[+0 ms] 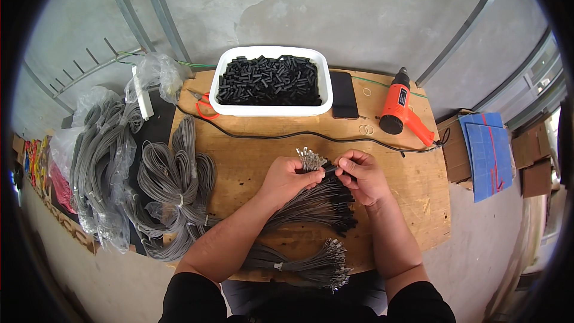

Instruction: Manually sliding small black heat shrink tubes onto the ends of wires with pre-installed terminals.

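Observation:
My left hand (288, 178) is closed around a bunch of grey wires whose silvery metal terminals (311, 158) stick up above the fingers. Just to its right, my right hand (366, 178) pinches a short black sleeve (331, 168) between thumb and fingertips, at the end of a wire by my left thumb. Below both hands a fan of grey wires (302, 203) spreads over the table, with black sleeves (344, 212) on their ends. Closer to my body lies a tied bundle of grey wires (299, 264) with bare metal terminals.
A white tub (272, 110) of black sleeves stands at the back of the wooden table (239, 149). Right of it are a dark phone (345, 96) and an orange heat gun (396, 107), its black cord crossing the table. Orange-handled pliers (204, 107) and coiled wires (173, 185) lie left.

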`<act>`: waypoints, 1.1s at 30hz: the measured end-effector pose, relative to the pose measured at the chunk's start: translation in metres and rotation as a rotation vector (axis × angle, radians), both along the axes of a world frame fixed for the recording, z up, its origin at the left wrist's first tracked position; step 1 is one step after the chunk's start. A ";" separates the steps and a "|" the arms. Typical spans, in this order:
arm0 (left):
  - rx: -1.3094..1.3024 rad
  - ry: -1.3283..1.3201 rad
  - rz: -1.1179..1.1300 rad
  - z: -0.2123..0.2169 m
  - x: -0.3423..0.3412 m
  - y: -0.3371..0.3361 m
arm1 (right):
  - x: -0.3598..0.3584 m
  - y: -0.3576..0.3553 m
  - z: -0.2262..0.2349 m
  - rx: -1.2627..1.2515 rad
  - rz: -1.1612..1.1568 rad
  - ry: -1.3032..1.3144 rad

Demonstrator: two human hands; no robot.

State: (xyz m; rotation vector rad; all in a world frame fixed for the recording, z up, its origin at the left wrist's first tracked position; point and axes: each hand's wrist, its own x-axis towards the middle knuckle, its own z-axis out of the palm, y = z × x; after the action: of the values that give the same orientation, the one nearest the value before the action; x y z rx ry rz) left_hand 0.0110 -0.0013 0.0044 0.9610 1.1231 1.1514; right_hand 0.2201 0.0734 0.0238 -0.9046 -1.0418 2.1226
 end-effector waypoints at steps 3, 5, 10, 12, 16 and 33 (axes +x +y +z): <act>0.136 0.158 0.060 -0.007 0.002 0.001 | -0.001 0.001 0.001 0.013 -0.132 0.007; 0.257 0.228 0.107 -0.008 0.003 0.001 | 0.000 0.002 -0.002 0.091 -0.177 0.002; 0.217 0.333 0.063 -0.003 0.004 -0.001 | -0.003 -0.007 0.000 0.262 -0.106 -0.040; 0.205 0.366 0.027 -0.001 0.002 -0.001 | -0.006 -0.010 0.000 0.334 -0.081 -0.090; 0.207 0.347 -0.019 -0.004 0.003 -0.001 | -0.009 -0.013 0.001 0.353 -0.062 -0.129; 0.057 0.009 -0.020 -0.002 0.001 -0.001 | -0.007 -0.010 0.002 0.246 -0.059 -0.150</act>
State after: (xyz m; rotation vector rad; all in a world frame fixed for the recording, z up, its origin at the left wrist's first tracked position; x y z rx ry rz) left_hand 0.0124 -0.0025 0.0020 1.0196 1.0905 1.1698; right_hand 0.2133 0.0634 0.0257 -0.9703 -1.3024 1.8515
